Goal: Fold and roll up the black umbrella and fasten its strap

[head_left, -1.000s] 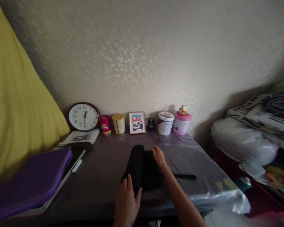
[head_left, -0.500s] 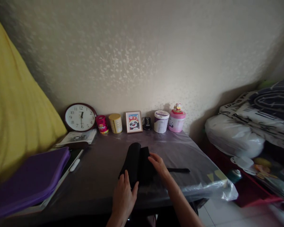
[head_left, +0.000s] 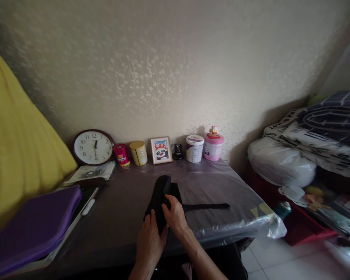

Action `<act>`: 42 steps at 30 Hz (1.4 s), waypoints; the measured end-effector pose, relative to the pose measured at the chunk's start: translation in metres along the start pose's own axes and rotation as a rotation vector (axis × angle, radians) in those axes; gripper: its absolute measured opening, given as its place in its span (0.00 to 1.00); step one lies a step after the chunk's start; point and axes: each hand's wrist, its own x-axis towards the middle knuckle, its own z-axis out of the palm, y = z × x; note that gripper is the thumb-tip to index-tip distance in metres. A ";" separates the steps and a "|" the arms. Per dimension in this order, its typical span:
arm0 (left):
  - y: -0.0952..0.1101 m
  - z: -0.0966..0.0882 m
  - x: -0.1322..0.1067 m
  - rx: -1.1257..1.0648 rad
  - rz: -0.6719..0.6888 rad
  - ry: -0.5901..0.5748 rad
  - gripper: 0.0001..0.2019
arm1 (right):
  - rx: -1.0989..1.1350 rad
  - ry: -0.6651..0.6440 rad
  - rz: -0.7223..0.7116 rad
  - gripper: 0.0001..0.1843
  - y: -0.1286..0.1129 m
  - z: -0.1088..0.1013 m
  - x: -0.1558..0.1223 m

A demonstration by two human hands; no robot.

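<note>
A black padded fabric piece point(head_left: 158, 194), partly folded or rolled, lies on the table in front of me. From its right side a narrow black strap point(head_left: 210, 206) stretches out across the tabletop. My left hand point(head_left: 151, 240) is closed around the near left part of the fabric, fingers on top and thumb on the near side. With bent fingers, my right hand point(head_left: 175, 216) grips the fabric's upper fold close to the left hand. Both hands hide the near part, so I cannot tell its exact kind.
Along the wall stand a round clock point(head_left: 93, 147), a pink can point(head_left: 121, 154), a yellow-lidded can point(head_left: 138, 153), a panda picture frame point(head_left: 161, 150) and two tubs point(head_left: 195, 149). Purple folders point(head_left: 41, 223) lie left on the plastic-covered table point(head_left: 125, 202). Bagged bedding point(head_left: 281, 163) is piled right.
My right hand has moved left from the fabric's right flap onto its upper fold, bringing the flap over. My left hand keeps its hold. The view has shifted slightly.
</note>
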 end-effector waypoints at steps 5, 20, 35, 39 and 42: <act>0.001 -0.004 0.002 -0.025 -0.034 -0.066 0.28 | -0.066 -0.062 0.008 0.19 -0.012 0.010 0.000; 0.001 -0.013 0.006 -0.111 -0.026 -0.095 0.18 | -0.228 -0.187 -0.122 0.11 -0.028 0.013 0.000; -0.002 0.023 0.006 0.006 -0.004 0.228 0.21 | -0.108 0.049 -0.012 0.26 0.050 0.038 0.052; -0.008 0.036 0.008 0.003 -0.019 0.253 0.19 | -0.207 0.023 0.031 0.30 0.044 0.055 0.063; -0.014 0.044 0.010 -0.058 0.011 0.194 0.19 | -0.308 0.022 0.057 0.31 0.035 0.061 0.069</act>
